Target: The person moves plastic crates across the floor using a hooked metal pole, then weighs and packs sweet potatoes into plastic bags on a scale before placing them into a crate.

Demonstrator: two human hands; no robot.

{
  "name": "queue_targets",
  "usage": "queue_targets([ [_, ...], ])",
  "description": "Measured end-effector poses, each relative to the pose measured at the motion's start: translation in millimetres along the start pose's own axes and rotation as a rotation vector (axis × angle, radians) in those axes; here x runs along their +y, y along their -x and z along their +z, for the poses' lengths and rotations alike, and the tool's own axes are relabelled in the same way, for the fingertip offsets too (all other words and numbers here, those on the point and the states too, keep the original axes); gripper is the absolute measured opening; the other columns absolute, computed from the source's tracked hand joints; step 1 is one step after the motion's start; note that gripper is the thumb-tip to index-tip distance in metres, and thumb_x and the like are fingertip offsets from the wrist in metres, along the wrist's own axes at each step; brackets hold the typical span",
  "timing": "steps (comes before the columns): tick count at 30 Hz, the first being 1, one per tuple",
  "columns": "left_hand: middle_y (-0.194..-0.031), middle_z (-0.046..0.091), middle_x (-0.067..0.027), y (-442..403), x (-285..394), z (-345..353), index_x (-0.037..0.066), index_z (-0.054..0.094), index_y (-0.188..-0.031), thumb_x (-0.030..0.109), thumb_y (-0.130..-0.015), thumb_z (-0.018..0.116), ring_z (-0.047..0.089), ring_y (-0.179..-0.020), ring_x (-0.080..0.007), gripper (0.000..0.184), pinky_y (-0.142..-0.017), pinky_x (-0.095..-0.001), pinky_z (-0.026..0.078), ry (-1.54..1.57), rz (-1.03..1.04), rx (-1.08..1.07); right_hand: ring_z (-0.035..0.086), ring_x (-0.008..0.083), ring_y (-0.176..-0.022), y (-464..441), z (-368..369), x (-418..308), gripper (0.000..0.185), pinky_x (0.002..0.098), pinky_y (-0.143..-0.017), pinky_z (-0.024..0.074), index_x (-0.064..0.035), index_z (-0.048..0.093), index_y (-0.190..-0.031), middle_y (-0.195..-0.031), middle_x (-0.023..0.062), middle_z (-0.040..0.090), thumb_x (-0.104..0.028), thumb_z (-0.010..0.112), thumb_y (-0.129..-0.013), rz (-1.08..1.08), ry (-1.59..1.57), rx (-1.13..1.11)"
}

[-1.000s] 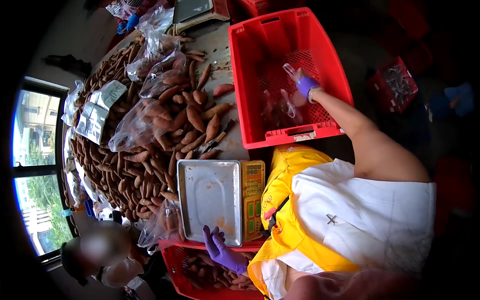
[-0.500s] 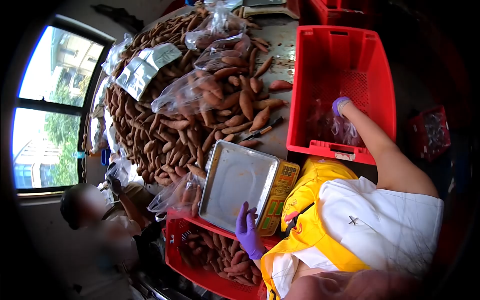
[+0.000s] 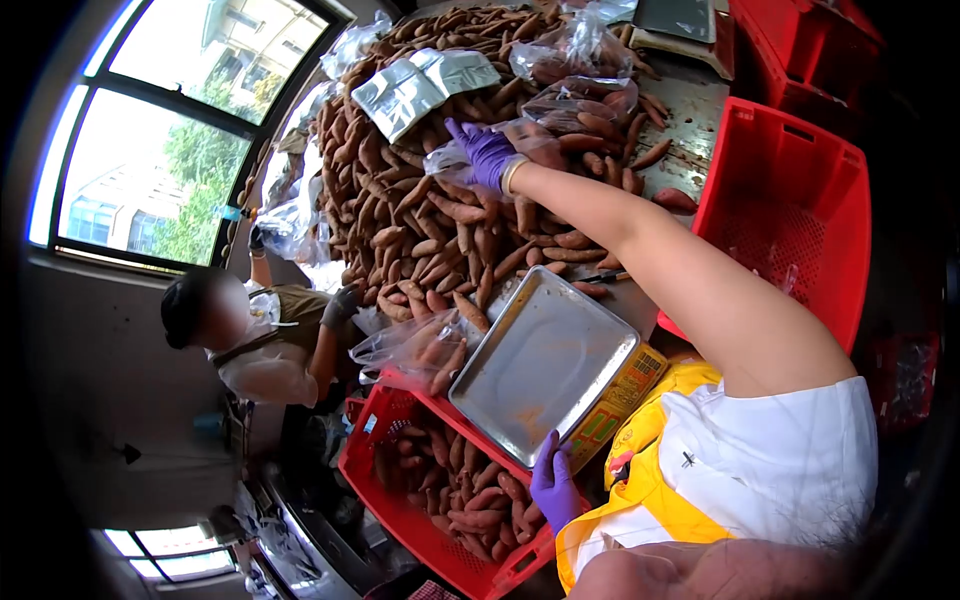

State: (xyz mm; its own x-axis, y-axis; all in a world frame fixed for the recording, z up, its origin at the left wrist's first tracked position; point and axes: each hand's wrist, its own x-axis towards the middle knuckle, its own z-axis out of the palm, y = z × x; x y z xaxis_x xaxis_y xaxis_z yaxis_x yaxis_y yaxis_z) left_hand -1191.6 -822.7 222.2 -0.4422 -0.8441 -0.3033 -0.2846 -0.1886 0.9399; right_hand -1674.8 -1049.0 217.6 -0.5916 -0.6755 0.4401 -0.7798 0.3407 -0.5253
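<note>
My right hand, in a purple glove, reaches across the heap of sweet potatoes. Its fingers are stretched over a clear plastic bag with sweet potatoes in it; whether they grip the film cannot be made out. My left hand, also gloved in purple, is beside the near corner of the scale's metal tray, fingers extended and nothing visible in them. The yellow scale has a keypad and green displays. Another bag of sweet potatoes lies at the tray's far side.
A red crate with sweet potatoes stands below the scale; another red crate is at the right. Silver packaging lies on the heap. A second scale is at the top. A co-worker stands at the left.
My right hand has left the red crate and moved left over the heap onto a bag. My left hand stays near the tray. The whole view has shifted.
</note>
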Motion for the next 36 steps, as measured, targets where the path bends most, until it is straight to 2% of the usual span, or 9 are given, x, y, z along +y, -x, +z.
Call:
queue_targets([
  [1, -0.124, 0.059, -0.0135, 5.7, -3.1, -1.6, -0.004, 0.053, -0.128, 0.0, -0.095, 0.048, 0.062, -0.101, -0.0175, 0.034, -0.089, -0.0278, 0.049, 0.002, 0.002, 0.032, 0.063, 0.0394, -0.099, -7.7, 6.4, -11.0, 0.071, 0.0462, -0.083, 0.0508, -0.0108, 0.042, -0.137, -0.112, 0.0247, 0.063, -0.048, 0.062, -0.08, 0.245, -0.184, -0.238],
  [2, -0.125, 0.059, -0.0136, 11.5, -5.9, -4.5, -0.004, 0.053, -0.128, 0.0, -0.095, 0.049, 0.062, -0.101, -0.0177, 0.034, -0.088, -0.0279, 0.049, 0.029, -0.015, 0.07, 0.066, 0.0375, -0.092, -25.9, 23.2, -25.7, 0.043, 0.0467, -0.078, 0.0518, -0.0072, 0.062, -0.114, -0.097, 0.0206, 0.068, -0.038, 0.06, -0.083, -0.063, 0.11, -0.358],
  [5, -0.125, 0.058, -0.0138, 19.6, -16.3, -18.7, -0.005, 0.053, -0.128, 0.001, -0.095, 0.05, 0.062, -0.1, -0.0179, 0.033, -0.087, -0.0279, 0.05, 0.081, -0.022, 0.149, 0.067, 0.0349, -0.084, -14.3, -17.6, -67.7, 0.026, 0.0434, -0.074, 0.0521, -0.0074, 0.07, -0.085, -0.09, 0.0158, 0.069, -0.031, 0.058, -0.085, -0.069, -0.267, -0.317],
  [8, -0.121, 0.06, -0.012, 17.9, -18.5, -36.7, -0.005, 0.052, -0.128, 0.004, -0.095, 0.052, 0.061, -0.099, -0.0159, 0.035, -0.086, -0.0272, 0.05, 0.05, 0.023, 0.193, 0.065, 0.0158, -0.068, -25.7, -33.8, -62.8, 0.019, 0.0301, -0.068, 0.0529, -0.0032, 0.069, -0.091, -0.077, 0.0088, 0.07, -0.022, 0.067, -0.088, -0.332, -0.509, -0.075],
  [16, -0.124, 0.055, -0.013, -66.2, 82.7, -28.4, 0.003, 0.042, -0.14, 0.024, -0.096, 0.056, 0.052, -0.112, -0.0188, 0.052, -0.097, -0.0325, 0.041, -0.226, 0.514, 0.305, 0.049, 0.0002, -0.061, 40.2, -109.0, -100.0, 0.028, 0.0169, -0.055, 0.0426, -0.0048, 0.066, -0.105, -0.077, -0.0042, 0.061, -0.03, 0.062, -0.093, -0.362, -1.289, -0.558],
  [22, -0.128, 0.05, -0.0154, -139.9, 79.8, 9.8, 0.005, 0.031, -0.145, 0.017, -0.089, 0.063, 0.05, -0.115, -0.0215, 0.065, -0.099, -0.034, 0.04, -0.215, 0.728, 0.117, 0.056, 0.006, -0.063, 138.7, -103.0, -157.3, 0.027, 0.0231, -0.06, 0.0486, -0.0019, 0.068, -0.099, -0.079, 0.0005, 0.067, -0.027, 0.062, -0.093, -0.227, -1.078, -1.07],
  [25, -0.117, 0.059, -0.0109, -161.3, 35.3, 11.6, 0.004, 0.046, -0.136, 0.012, -0.088, 0.064, 0.058, -0.1, -0.0173, 0.051, -0.09, -0.0303, 0.046, -0.353, 0.656, 0.028, 0.052, 0.0052, -0.055, 179.1, -107.0, -169.2, 0.021, 0.0229, -0.053, 0.0462, -0.0023, 0.066, -0.1, -0.071, -0.0002, 0.064, -0.021, 0.06, -0.094, -0.255, -0.89, -1.074],
  [28, -0.076, 0.066, 0.0011, -151.9, 9.5, -6.2, -0.001, 0.069, -0.09, 0.01, -0.088, 0.065, 0.055, -0.068, -0.0071, 0.011, -0.064, -0.0219, 0.046, -0.131, 0.317, 0.146, 0.053, 0.005, -0.057, 184.4, -117.1, -161.6, 0.015, 0.0219, -0.052, 0.0456, -0.003, 0.067, -0.1, -0.071, -0.0003, 0.064, -0.014, 0.062, -0.091, -0.196, -0.889, -0.888],
  [36, -0.072, 0.062, 0.0, -69.0, 26.7, -33.5, -0.004, 0.068, -0.089, 0.008, -0.084, 0.071, 0.053, -0.066, -0.0072, 0.014, -0.063, -0.0217, 0.045, -0.211, 0.435, 0.408, 0.066, 0.0086, -0.082, 231.2, -121.4, -133.8, 0.016, 0.0238, -0.075, 0.0527, -0.003, 0.067, -0.104, -0.094, 0.0046, 0.069, -0.008, 0.062, -0.09, 0.067, -1.029, -0.834],
])
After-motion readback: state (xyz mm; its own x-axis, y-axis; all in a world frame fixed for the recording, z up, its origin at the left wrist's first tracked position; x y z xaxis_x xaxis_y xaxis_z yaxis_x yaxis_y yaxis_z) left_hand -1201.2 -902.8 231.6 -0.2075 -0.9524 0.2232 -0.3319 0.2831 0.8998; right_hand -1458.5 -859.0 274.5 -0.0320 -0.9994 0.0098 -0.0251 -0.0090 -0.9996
